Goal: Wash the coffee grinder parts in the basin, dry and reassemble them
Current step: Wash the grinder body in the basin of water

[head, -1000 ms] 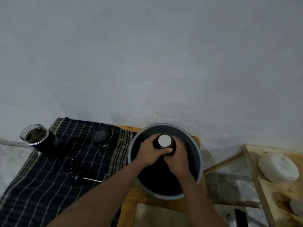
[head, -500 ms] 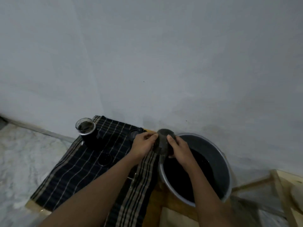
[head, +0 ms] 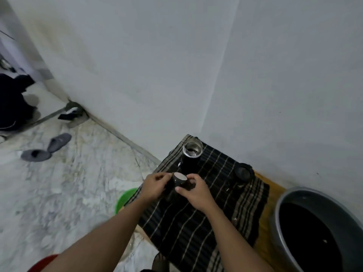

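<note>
Grinder part [head: 175, 183], a dark cylinder with a pale round end turned up, is held between both my hands over the near-left part of the checked cloth [head: 196, 228]. My left hand [head: 155, 186] curls its fingers round the part's left side. My right hand [head: 193, 191] grips the right side with thumb and bent fingers, so most of the cylinder is covered and I cannot tell whether it touches the cloth. My right forearm crosses the middle of the cloth. Off the cloth's left edge, lower down, a green bowl [head: 125, 199] is half hidden under that edge, and I cannot tell what it holds. A red rounded thing [head: 42, 262] is cut off at the frame's bottom. Right of the cloth, on the bare wooden table [head: 273, 190], stands the grey basin [head: 280, 209], holding dark water [head: 310, 238]. On the cloth's far end an open grinder jar [head: 192, 154] stands upright, steel-rimmed, with dark residue inside. A dark round part [head: 243, 170] lies at the cloth's far-right edge. Well beyond the cloth's left side, grey slippers [head: 59, 141] lie on the marble floor [head: 82, 173], before the pale wall [head: 176, 75].
</note>
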A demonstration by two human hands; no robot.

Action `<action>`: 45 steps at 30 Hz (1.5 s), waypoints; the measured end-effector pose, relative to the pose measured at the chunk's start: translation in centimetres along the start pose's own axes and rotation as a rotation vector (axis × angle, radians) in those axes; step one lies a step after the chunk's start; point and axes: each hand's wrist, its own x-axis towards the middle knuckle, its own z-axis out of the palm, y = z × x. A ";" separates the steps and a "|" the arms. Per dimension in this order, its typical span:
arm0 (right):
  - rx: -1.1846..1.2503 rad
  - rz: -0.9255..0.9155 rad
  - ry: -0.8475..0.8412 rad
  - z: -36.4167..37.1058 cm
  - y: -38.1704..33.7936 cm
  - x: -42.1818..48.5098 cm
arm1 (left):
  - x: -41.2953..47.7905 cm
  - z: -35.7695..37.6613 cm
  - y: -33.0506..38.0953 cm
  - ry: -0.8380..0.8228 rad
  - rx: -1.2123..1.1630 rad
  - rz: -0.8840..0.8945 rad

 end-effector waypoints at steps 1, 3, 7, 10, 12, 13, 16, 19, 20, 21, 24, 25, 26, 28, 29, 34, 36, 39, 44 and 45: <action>-0.023 -0.010 0.020 1.2 0.0 0.5 | 0.3 -0.8 -0.7 0.006 0.004 -0.006; -0.079 -0.005 0.043 3.2 0.1 1.4 | 1.1 -2.0 -2.0 0.011 0.029 0.001; -0.164 0.015 0.090 5.5 0.3 2.5 | 2.1 -2.7 -3.7 0.009 0.060 -0.014; -0.224 0.045 0.069 6.0 0.9 2.9 | 3.0 -2.5 -4.9 -0.027 0.105 -0.065; -0.244 0.058 0.058 6.1 1.5 3.0 | 3.5 -2.3 -5.6 -0.038 0.153 -0.106; -0.250 0.058 0.054 6.1 1.7 2.9 | 3.7 -2.1 -5.9 -0.044 0.164 -0.116; -0.225 0.042 0.008 5.6 1.9 2.9 | 4.0 -2.0 -5.4 -0.045 0.177 -0.143; -0.104 0.074 0.106 4.1 1.0 3.1 | 5.1 -1.7 -3.8 0.002 0.186 -0.086; -0.066 0.084 0.191 3.4 0.5 3.3 | 5.4 -1.7 -2.9 0.024 0.207 -0.037; -0.029 0.090 0.291 2.4 0.0 3.6 | 6.0 -1.2 -1.9 0.020 0.239 0.024; 0.049 0.128 0.520 -0.3 -1.5 4.4 | 7.7 0.3 1.0 -0.077 0.381 0.165; 0.085 0.120 0.552 -1.0 -1.9 4.8 | 8.3 1.0 1.6 -0.115 0.440 0.203; 0.102 0.096 0.549 -1.6 -2.2 5.3 | 8.9 1.6 2.1 -0.152 0.486 0.230; 0.087 0.046 0.491 -2.3 -2.7 6.2 | 9.7 2.8 2.5 -0.218 0.531 0.268; 0.079 0.030 0.462 -2.5 -3.0 6.6 | 10.2 3.3 2.5 -0.235 0.523 0.286; 0.062 -0.034 0.411 -2.3 -3.3 7.7 | 10.4 4.4 2.4 -0.239 0.411 0.364; 0.055 -0.031 0.436 -2.4 -3.8 7.5 | 10.3 4.3 2.4 -0.244 0.404 0.393; 0.080 -0.040 0.518 -3.0 -4.3 6.6 | 10.0 4.5 3.0 -0.258 0.403 0.491; 0.185 -0.141 0.735 -5.7 -5.7 4.4 | 8.0 6.3 6.0 -0.152 0.428 0.692; 0.208 -0.172 0.775 -6.6 -6.1 3.7 | 7.3 7.1 6.9 -0.133 0.424 0.716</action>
